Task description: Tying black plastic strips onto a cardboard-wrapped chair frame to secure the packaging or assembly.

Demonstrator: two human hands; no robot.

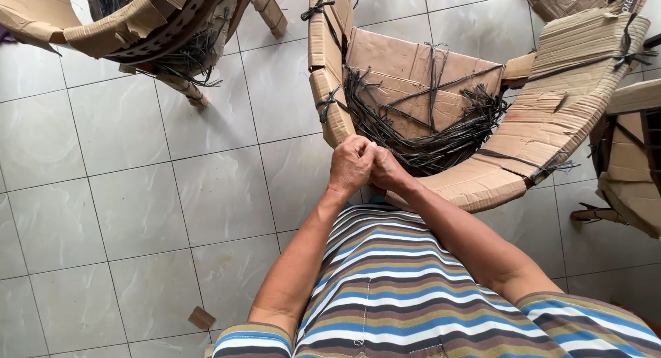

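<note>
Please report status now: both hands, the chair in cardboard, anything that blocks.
Left hand and right hand pressed together, fingers curled, contents hidden. Cardboard-wrapped chair right before them, black straps loose on its seat. Nothing between hands and chair.

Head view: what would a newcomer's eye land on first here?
First, the left hand and right hand pressed together at centre, above a striped shirt. Just beyond them stands a cardboard-wrapped chair tied with black straps. A similar wrapped chair sits top left on the pale tiled floor.
</note>
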